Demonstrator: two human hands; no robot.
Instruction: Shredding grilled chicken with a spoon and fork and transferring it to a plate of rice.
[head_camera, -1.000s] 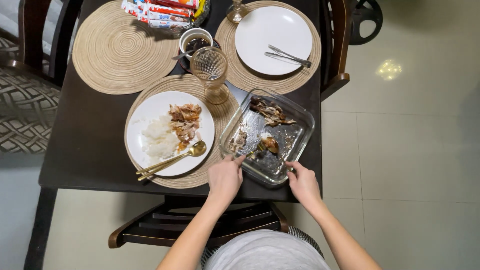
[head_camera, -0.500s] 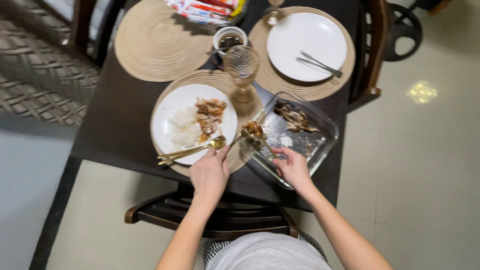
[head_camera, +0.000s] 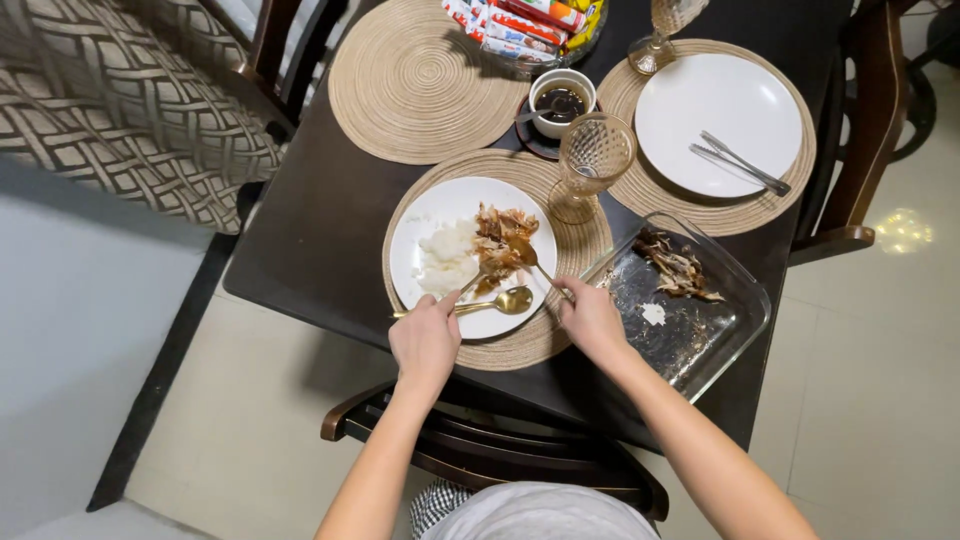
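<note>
Head view: we grip a gold spoon (head_camera: 527, 256) in our right hand (head_camera: 592, 318), depositing meat on the white plate (head_camera: 425, 215); left hand (head_camera: 425, 340) holds a fork (head_camera: 468, 288) there. Next: tip the spoon clear.

A single head-worn camera looks almost straight down from above the person's seat, at arm's length, onto the near edge of a dark dining table (head_camera: 300, 230), with both forearms entering from the bottom of frame and tiled floor (head_camera: 880, 380) showing on either side.
</note>
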